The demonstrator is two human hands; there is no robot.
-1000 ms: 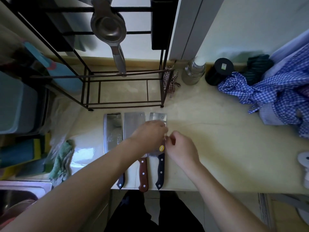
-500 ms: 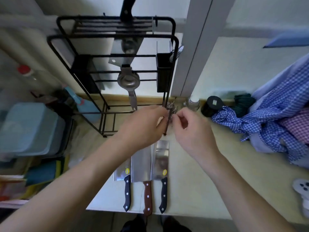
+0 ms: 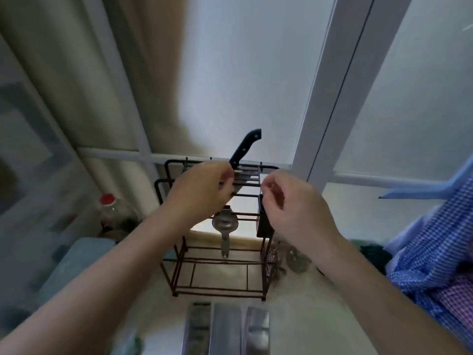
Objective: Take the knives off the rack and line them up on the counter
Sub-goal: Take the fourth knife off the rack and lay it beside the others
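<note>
Three blades (image 3: 225, 329) lie on the counter (image 3: 307, 316) below the rack (image 3: 217, 252), where our left hand (image 3: 202, 193) and right hand (image 3: 291, 203) hover loosely curled, empty, near the last knife (image 3: 244, 148).

Pale counter (image 3: 307, 316) bearing a black wire rack (image 3: 220, 278); three cleaver blades (image 3: 225, 329) side by side just in front of the rack; checked cloth (image 3: 435, 265) to its right.
</note>
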